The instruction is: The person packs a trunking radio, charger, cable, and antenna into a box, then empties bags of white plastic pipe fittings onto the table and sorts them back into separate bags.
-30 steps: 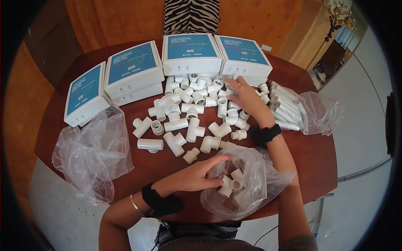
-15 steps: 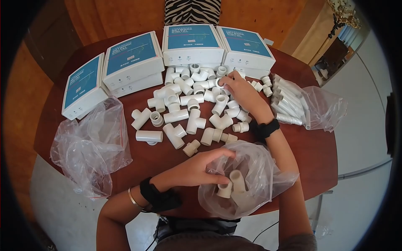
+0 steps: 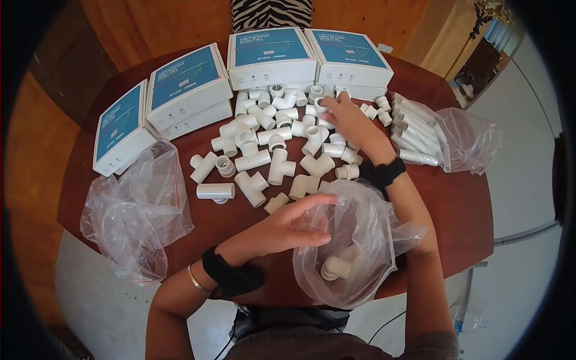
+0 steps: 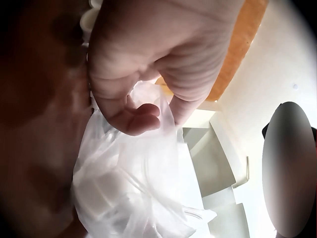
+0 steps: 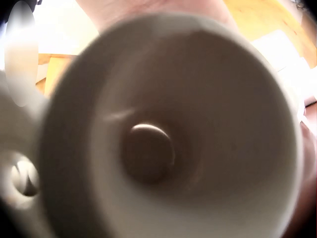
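In the head view my left hand (image 3: 287, 230) holds the mouth of a clear plastic bag (image 3: 375, 273), thumb and forefinger spread. Bag film rises between its curled fingers in the left wrist view. A white elbow pipe fitting (image 3: 339, 267) shows inside the bag. My right hand (image 3: 354, 125) reaches over to the back of a loose pile of white pipe fittings (image 3: 279, 165). Its bent fingertips pinch a white pipe fitting (image 3: 320, 104) there, partly hidden by the fingers. The round mouth of a white fitting (image 5: 198, 129) fills most of the right wrist view.
Blue-and-white boxes (image 3: 273, 69) stand in an arc behind the pile, some stacked. A crumpled clear bag (image 3: 138, 216) lies at the left. At the right, a bundle of white pipes (image 3: 415, 135) sits in clear plastic. The dark red table (image 3: 456, 240) has a curved edge.
The right hand's fingers went from stretched out above the pile to bent at a fitting. In the bag, the fittings have shifted and an elbow now shows. The left hand stays at the bag's mouth.
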A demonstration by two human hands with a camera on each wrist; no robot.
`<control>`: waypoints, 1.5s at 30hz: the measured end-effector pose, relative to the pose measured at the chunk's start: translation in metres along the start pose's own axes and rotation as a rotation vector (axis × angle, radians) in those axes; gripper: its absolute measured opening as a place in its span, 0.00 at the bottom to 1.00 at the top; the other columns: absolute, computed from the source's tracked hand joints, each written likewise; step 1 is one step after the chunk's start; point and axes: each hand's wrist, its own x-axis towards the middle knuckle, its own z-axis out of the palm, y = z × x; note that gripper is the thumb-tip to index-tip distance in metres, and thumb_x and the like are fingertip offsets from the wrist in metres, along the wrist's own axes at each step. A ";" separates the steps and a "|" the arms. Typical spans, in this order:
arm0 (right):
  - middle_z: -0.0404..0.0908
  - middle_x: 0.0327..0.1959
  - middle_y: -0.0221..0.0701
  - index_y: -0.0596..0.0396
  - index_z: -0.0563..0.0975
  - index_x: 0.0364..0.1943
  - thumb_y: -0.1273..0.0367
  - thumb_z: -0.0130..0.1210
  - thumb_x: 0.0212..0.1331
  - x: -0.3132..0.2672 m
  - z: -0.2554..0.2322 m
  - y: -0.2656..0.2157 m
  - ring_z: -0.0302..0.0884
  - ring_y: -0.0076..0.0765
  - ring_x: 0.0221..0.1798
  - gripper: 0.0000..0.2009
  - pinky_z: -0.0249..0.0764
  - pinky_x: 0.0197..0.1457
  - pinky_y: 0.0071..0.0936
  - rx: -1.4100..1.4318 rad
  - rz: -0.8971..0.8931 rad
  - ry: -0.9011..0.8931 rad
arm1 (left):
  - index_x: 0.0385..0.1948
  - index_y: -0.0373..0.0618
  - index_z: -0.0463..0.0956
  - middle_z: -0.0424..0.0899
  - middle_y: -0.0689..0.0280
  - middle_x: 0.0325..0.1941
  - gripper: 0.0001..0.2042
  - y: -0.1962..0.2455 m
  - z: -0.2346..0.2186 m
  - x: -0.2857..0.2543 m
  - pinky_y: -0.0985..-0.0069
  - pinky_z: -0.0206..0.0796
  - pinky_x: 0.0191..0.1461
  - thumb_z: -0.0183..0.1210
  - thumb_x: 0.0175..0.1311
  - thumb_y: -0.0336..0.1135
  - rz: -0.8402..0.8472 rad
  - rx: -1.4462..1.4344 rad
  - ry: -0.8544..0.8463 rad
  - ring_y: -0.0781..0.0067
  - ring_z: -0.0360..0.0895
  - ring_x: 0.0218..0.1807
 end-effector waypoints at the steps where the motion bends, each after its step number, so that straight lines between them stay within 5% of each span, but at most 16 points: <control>1: 0.69 0.43 0.47 0.53 0.72 0.49 0.67 0.53 0.61 0.001 -0.002 0.003 0.74 0.55 0.43 0.13 0.73 0.46 0.42 0.030 -0.016 -0.001 | 0.64 0.46 0.58 0.61 0.66 0.65 0.29 -0.003 -0.001 0.001 0.78 0.62 0.58 0.61 0.62 0.36 -0.021 0.007 -0.006 0.79 0.69 0.55; 8: 0.70 0.41 0.41 0.55 0.72 0.47 0.70 0.56 0.59 -0.008 -0.079 -0.030 0.74 0.49 0.39 0.13 0.72 0.44 0.33 0.232 -0.137 0.189 | 0.64 0.48 0.58 0.65 0.69 0.60 0.29 -0.010 -0.003 0.002 0.79 0.63 0.56 0.60 0.62 0.35 -0.016 -0.068 0.039 0.80 0.69 0.54; 10: 0.71 0.38 0.38 0.54 0.73 0.47 0.70 0.59 0.57 -0.026 -0.112 -0.057 0.73 0.45 0.39 0.14 0.71 0.43 0.31 0.351 -0.187 0.041 | 0.64 0.48 0.58 0.66 0.68 0.60 0.27 -0.011 -0.003 0.002 0.78 0.63 0.56 0.57 0.64 0.38 -0.043 -0.106 0.033 0.79 0.70 0.54; 12: 0.72 0.37 0.37 0.54 0.74 0.43 0.74 0.60 0.53 -0.045 -0.124 -0.071 0.74 0.44 0.39 0.13 0.71 0.43 0.33 0.390 -0.476 -0.121 | 0.65 0.48 0.58 0.67 0.67 0.60 0.26 -0.013 -0.003 0.003 0.76 0.64 0.57 0.53 0.67 0.42 -0.070 -0.141 0.027 0.78 0.70 0.55; 14: 0.73 0.37 0.36 0.53 0.75 0.40 0.78 0.59 0.48 -0.070 -0.135 -0.098 0.73 0.44 0.42 0.13 0.71 0.44 0.35 0.393 -0.425 -0.546 | 0.65 0.47 0.57 0.69 0.64 0.61 0.26 -0.016 -0.004 0.005 0.74 0.66 0.57 0.41 0.71 0.52 -0.128 -0.528 0.035 0.75 0.71 0.57; 15: 0.73 0.37 0.35 0.53 0.76 0.39 0.78 0.58 0.46 -0.078 -0.130 -0.107 0.73 0.43 0.43 0.13 0.70 0.45 0.35 0.424 -0.503 -0.611 | 0.66 0.45 0.56 0.68 0.62 0.63 0.30 -0.013 0.004 0.006 0.71 0.67 0.57 0.30 0.72 0.58 -0.086 -0.442 0.040 0.72 0.71 0.59; 16: 0.73 0.37 0.34 0.52 0.76 0.38 0.79 0.58 0.45 -0.084 -0.126 -0.116 0.73 0.43 0.45 0.13 0.69 0.47 0.35 0.456 -0.582 -0.677 | 0.66 0.45 0.56 0.68 0.62 0.63 0.30 -0.014 0.003 0.006 0.71 0.67 0.57 0.30 0.72 0.58 -0.089 -0.442 0.038 0.72 0.71 0.59; 20: 0.73 0.38 0.34 0.51 0.77 0.37 0.78 0.57 0.44 -0.101 -0.107 -0.135 0.72 0.43 0.47 0.13 0.68 0.51 0.34 0.397 -0.619 -0.775 | 0.66 0.44 0.55 0.68 0.60 0.63 0.31 -0.013 0.001 0.004 0.70 0.61 0.64 0.30 0.72 0.57 -0.114 -0.493 0.034 0.68 0.68 0.63; 26: 0.73 0.45 0.35 0.53 0.76 0.38 0.78 0.60 0.45 -0.099 -0.082 -0.122 0.73 0.44 0.49 0.13 0.70 0.46 0.35 0.525 -0.566 -0.640 | 0.65 0.38 0.56 0.68 0.59 0.64 0.35 -0.008 0.001 0.006 0.69 0.54 0.68 0.28 0.71 0.61 -0.037 -0.301 0.075 0.68 0.64 0.66; 28: 0.73 0.48 0.33 0.53 0.77 0.37 0.77 0.61 0.44 -0.088 -0.095 -0.123 0.75 0.43 0.48 0.13 0.72 0.45 0.34 0.363 -0.481 -0.746 | 0.64 0.35 0.56 0.67 0.60 0.64 0.36 -0.015 -0.005 0.006 0.69 0.51 0.69 0.29 0.70 0.62 0.128 -0.206 0.041 0.68 0.63 0.66; 29: 0.73 0.49 0.30 0.52 0.78 0.39 0.76 0.63 0.43 -0.086 -0.091 -0.121 0.76 0.41 0.47 0.14 0.73 0.44 0.35 0.386 -0.437 -0.762 | 0.64 0.39 0.57 0.70 0.61 0.60 0.29 -0.014 -0.009 0.005 0.73 0.58 0.64 0.43 0.70 0.53 0.188 -0.188 0.058 0.73 0.68 0.60; 32: 0.74 0.49 0.29 0.51 0.79 0.41 0.76 0.63 0.44 -0.088 -0.090 -0.112 0.76 0.41 0.47 0.16 0.73 0.44 0.36 0.316 -0.181 -0.865 | 0.63 0.39 0.59 0.72 0.63 0.58 0.28 -0.006 -0.009 0.003 0.75 0.60 0.61 0.56 0.64 0.41 0.275 0.017 0.053 0.75 0.69 0.57; 33: 0.75 0.48 0.29 0.52 0.80 0.42 0.75 0.64 0.44 -0.085 -0.095 -0.111 0.76 0.41 0.46 0.16 0.72 0.43 0.36 0.293 -0.281 -0.834 | 0.62 0.40 0.61 0.72 0.64 0.57 0.31 0.002 -0.007 -0.002 0.75 0.62 0.60 0.62 0.55 0.28 0.174 0.002 0.089 0.75 0.71 0.55; 45: 0.79 0.30 0.31 0.52 0.79 0.39 0.74 0.63 0.43 -0.093 -0.123 -0.116 0.74 0.42 0.46 0.15 0.70 0.48 0.35 0.254 -0.266 -0.861 | 0.58 0.43 0.64 0.72 0.63 0.57 0.26 -0.016 -0.008 0.001 0.74 0.62 0.60 0.58 0.54 0.25 0.101 0.273 0.112 0.71 0.70 0.58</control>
